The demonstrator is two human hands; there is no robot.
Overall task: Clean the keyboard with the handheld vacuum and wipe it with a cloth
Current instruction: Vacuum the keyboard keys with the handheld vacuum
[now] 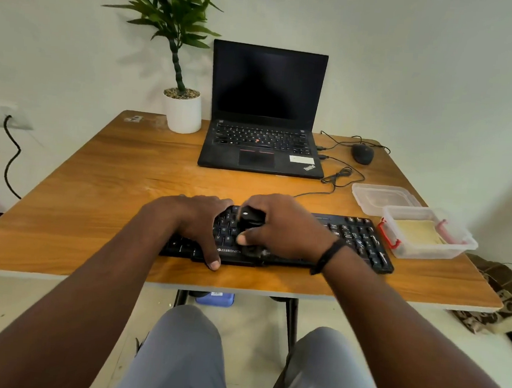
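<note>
Near the front edge of the wooden table lies the black keyboard, set square to the seated person and within easy reach of both arms. On its left part rests the left hand, fingers spread loosely and pressed flat, with the thumb hooked over the near rim; this looks like a steadying hold, so the light plastic board does not slide on the smooth laminate. Beside it the right hand curls round a small, dark, rounded object held upright over the middle keys, probably the handheld vacuum, though its shape is mostly hidden by the grip and slightly blurred. The fingers are closed on it, with the thumb pinching its near side. Its nozzle appears to be down among the keycaps, where crumbs would collect between the raised, matte keys. To the right, just beside the keyboard's end, stands a clear plastic box with red clips, holding a pale yellow folded cloth, kept handy for the wiping step; its clear lid lies just beyond. At the far side sit an open black laptop with a dark screen, a wired mouse with loose cable, and a white pot holding a leafy plant.
</note>
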